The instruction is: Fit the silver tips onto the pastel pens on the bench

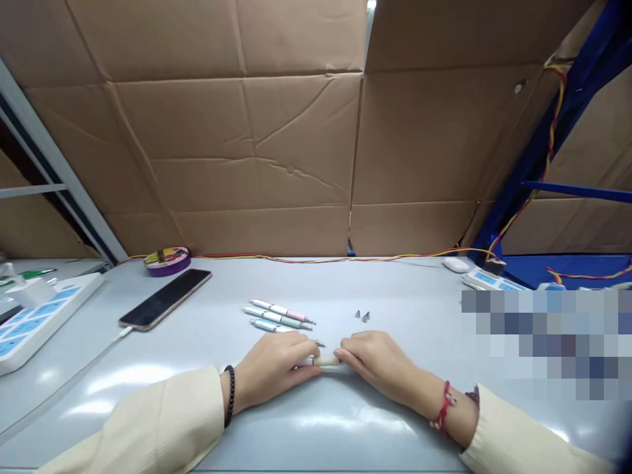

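Note:
A pen [326,361] with a white part and a pale cream grip lies level between my hands, low over the table. My left hand [274,368] pinches its white end between thumb and fingers. At the cream end, the thumb and fingertips of my right hand [378,361] are closed; the pen's tip is hidden there. Just beyond my left hand lie three pens side by side: a pink and white one [281,309], a green and white one [276,318], and a light blue one [269,326] partly covered by that hand. Small grey pointed pieces [365,317] lie beyond my right hand.
A phone [168,299] on a white cable and a purple tape roll [168,262] lie at the back left. A power strip [49,316] stands at the left edge. At the back right are a white mouse [455,264] and another power strip [494,282]. Cardboard [296,145] walls the rear.

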`<state>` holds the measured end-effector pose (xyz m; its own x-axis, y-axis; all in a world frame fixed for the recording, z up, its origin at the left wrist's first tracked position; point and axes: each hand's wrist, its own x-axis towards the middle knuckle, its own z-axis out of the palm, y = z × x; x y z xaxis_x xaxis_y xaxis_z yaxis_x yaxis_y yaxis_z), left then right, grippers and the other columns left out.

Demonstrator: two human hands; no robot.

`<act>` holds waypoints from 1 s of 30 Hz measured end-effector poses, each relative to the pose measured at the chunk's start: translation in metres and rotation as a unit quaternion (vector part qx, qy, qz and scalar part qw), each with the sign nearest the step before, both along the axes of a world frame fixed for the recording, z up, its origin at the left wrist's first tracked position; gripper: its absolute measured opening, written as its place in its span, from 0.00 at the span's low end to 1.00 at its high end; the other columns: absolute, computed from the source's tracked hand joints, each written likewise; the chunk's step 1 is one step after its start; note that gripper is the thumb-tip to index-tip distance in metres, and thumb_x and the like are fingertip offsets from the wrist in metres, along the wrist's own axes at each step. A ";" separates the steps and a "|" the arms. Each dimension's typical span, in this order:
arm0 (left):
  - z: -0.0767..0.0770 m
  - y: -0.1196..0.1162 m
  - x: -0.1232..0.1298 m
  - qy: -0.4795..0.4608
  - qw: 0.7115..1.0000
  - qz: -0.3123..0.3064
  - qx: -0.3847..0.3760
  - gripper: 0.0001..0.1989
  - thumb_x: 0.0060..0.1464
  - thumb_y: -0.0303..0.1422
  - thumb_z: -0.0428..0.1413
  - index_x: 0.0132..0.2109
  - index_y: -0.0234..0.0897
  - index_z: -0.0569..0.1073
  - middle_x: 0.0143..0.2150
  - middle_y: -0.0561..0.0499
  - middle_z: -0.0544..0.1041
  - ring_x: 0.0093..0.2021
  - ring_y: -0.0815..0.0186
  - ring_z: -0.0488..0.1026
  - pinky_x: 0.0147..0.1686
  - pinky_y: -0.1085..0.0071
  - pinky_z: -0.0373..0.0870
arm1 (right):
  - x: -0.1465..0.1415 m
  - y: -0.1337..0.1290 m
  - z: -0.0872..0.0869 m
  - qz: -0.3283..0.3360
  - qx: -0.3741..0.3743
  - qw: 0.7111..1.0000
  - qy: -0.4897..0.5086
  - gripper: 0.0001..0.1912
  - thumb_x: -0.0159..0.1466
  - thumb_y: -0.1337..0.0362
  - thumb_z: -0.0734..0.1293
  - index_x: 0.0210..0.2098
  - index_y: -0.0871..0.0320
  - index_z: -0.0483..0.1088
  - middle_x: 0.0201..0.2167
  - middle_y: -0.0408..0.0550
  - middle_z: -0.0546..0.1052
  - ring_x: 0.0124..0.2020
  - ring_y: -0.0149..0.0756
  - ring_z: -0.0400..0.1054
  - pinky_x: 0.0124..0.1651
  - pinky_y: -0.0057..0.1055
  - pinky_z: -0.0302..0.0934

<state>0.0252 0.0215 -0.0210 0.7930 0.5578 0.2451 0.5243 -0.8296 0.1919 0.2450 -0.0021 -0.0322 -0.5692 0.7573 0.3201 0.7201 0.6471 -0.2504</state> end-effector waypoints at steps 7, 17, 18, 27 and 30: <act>0.017 0.012 -0.016 -0.040 0.999 0.007 -0.013 0.10 0.58 0.40 0.50 0.43 0.42 0.69 0.43 0.49 0.68 0.44 0.59 0.64 0.42 0.66 0.61 | 0.026 0.011 0.012 -0.171 0.016 0.970 0.170 0.16 0.67 0.60 0.50 0.34 0.57 0.66 0.27 0.46 0.71 0.29 0.34 0.64 0.31 0.30 0.58; 0.012 0.035 -0.034 -0.043 0.992 0.077 -0.087 0.11 0.60 0.39 0.47 0.37 0.40 0.70 0.42 0.51 0.65 0.44 0.61 0.62 0.44 0.65 0.61 | 0.044 0.021 0.003 -0.159 0.001 0.985 0.066 0.05 0.61 0.66 0.62 0.33 0.55 0.70 0.34 0.47 0.71 0.38 0.40 0.63 0.39 0.38 0.61; 0.011 0.035 -0.034 -0.048 0.992 0.078 -0.090 0.10 0.60 0.39 0.47 0.37 0.40 0.70 0.43 0.51 0.65 0.45 0.61 0.62 0.45 0.65 0.61 | 0.043 0.021 0.004 -0.162 0.007 0.984 0.074 0.04 0.61 0.66 0.62 0.32 0.55 0.70 0.34 0.47 0.70 0.38 0.40 0.63 0.40 0.38 0.61; 0.014 0.024 -0.020 -0.116 0.984 0.098 -0.097 0.11 0.63 0.34 0.40 0.34 0.38 0.62 0.35 0.52 0.71 0.41 0.62 0.67 0.40 0.66 0.61 | 0.018 0.007 0.011 -0.095 -0.071 0.944 0.306 0.06 0.62 0.62 0.60 0.35 0.56 0.67 0.31 0.44 0.74 0.31 0.33 0.68 0.35 0.30 0.63; 0.015 0.019 -0.013 -0.118 0.982 0.091 -0.113 0.11 0.62 0.33 0.40 0.32 0.38 0.61 0.33 0.52 0.71 0.40 0.61 0.69 0.37 0.68 0.62 | 0.011 0.003 0.011 -0.057 -0.088 0.937 0.332 0.06 0.61 0.63 0.62 0.37 0.56 0.68 0.35 0.46 0.75 0.34 0.34 0.69 0.38 0.31 0.64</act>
<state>0.0123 0.0409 -0.0062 0.6112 0.7460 0.2643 0.5779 -0.6488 0.4950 0.2559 0.0014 -0.0210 -0.2000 0.8760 0.4390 0.4291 0.4811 -0.7645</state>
